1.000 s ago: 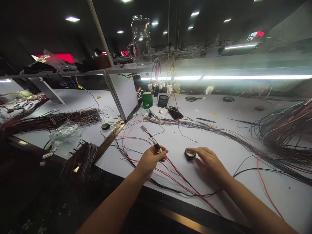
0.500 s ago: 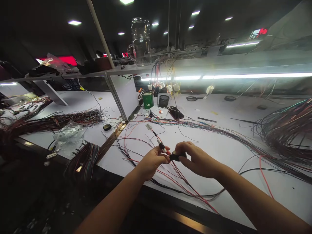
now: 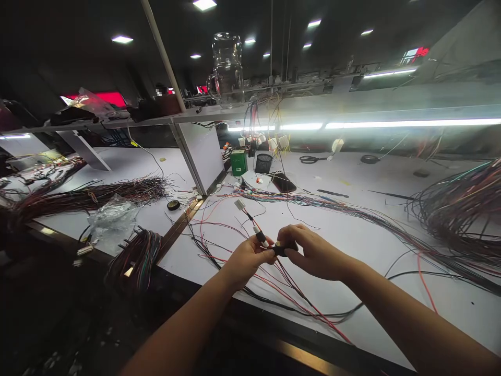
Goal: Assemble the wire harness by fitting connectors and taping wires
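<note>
Black tape is the material in play: the right hand (image 3: 317, 253) grasps a roll of black tape (image 3: 288, 247) between thumb and curled fingers, raised above the white table (image 3: 364, 245). The left hand (image 3: 242, 263) pinches a few wires (image 3: 249, 215) between thumb and fingers, just below a white sleeve (image 3: 257, 230). Beyond the sleeve, the wires end in a pale plug (image 3: 240, 205), tilted up and away from the person.

Judging by how things lie, the taping is part done. A black band (image 3: 260, 237) already circles the middle of the sleeve, with white showing on both sides of it, and the plug is on its wires. The roll sits right at the left fingertips, so a wrap there looks barely begun or not yet made; the red wires (image 3: 291, 284) running down toward the table edge look unbound.

Much of the contact is hard to read. The fingers cover part of the roll, and whether a strip of tape is peeled off or stuck to the wires cannot be told. The left palm hides the wires' path beneath it, and the plug's slots are too small to make out.
</note>
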`<state>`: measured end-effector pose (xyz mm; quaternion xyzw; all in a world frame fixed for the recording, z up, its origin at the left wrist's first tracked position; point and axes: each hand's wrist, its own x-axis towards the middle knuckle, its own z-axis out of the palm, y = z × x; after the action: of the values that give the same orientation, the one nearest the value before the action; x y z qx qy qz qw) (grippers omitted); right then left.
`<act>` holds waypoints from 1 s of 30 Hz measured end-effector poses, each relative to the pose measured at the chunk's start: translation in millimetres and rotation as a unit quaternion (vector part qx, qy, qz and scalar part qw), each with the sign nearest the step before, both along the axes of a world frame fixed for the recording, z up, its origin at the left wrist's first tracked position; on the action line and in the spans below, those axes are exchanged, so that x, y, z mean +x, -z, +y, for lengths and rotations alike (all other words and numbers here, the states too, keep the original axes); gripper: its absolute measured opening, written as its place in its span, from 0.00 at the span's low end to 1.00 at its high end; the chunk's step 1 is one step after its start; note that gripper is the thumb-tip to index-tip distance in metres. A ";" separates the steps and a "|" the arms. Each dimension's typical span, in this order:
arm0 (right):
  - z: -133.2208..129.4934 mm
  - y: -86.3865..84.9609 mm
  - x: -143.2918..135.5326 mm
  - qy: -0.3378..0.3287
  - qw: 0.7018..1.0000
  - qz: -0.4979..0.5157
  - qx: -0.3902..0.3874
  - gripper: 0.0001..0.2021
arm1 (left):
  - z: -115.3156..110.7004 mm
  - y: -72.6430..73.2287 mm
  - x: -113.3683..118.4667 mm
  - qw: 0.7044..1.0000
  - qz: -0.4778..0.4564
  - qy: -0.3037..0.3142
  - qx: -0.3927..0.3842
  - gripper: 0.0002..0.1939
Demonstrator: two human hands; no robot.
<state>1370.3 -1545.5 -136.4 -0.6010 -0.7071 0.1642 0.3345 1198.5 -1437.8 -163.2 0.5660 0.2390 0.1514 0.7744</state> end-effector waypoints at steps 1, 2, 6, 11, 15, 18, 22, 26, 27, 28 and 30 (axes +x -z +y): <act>0.7 1.2 1.0 -0.001 1.000 0.009 0.002 0.11 | -0.2 0.1 -0.1 1.000 -0.004 0.002 0.010 0.14; 1.6 2.9 2.3 -0.004 1.000 0.024 0.003 0.11 | -0.4 -0.4 -0.5 1.000 -0.007 0.010 0.021 0.12; 7.5 13.8 7.9 -0.036 0.988 0.151 -0.013 0.11 | -0.2 -6.3 -3.1 0.990 0.011 0.047 0.129 0.08; 16.0 29.1 -2.4 0.009 0.961 0.275 -0.006 0.12 | -0.6 -16.4 -3.6 0.935 0.038 0.020 0.353 0.06; 12.4 35.0 -28.3 0.140 0.889 0.432 -0.061 0.20 | -1.9 -19.1 -1.8 0.950 0.028 -0.022 0.311 0.07; 0.7 39.4 -44.9 0.136 0.839 0.521 -0.080 0.18 | 0.8 -17.0 -0.8 0.984 0.007 -0.048 0.172 0.11; -15.4 47.3 -52.7 0.141 0.879 0.451 -0.072 0.17 | 7.2 -12.0 -1.5 0.997 -0.005 -0.066 0.024 0.12; -17.8 54.2 -53.4 0.163 0.960 0.225 0.026 0.23 | 4.3 -7.1 0.4 0.995 0.009 -0.064 -0.081 0.13; -16.5 55.5 -54.3 0.152 0.974 0.159 0.053 0.26 | 1.6 -6.0 2.0 0.993 0.004 -0.071 -0.094 0.13; -14.9 56.7 -55.6 0.143 0.982 0.097 0.078 0.28 | -1.5 -5.1 3.8 0.992 -0.004 -0.076 -0.103 0.13; -12.2 59.1 -58.9 0.146 0.982 -0.006 0.121 0.30 | -7.7 -3.5 7.3 0.990 -0.025 -0.079 -0.113 0.12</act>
<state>1311.4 -1557.7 -195.5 -0.6540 -0.6282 0.0232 0.4209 1205.9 -1445.5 -159.8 0.4506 0.2796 0.1984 0.8243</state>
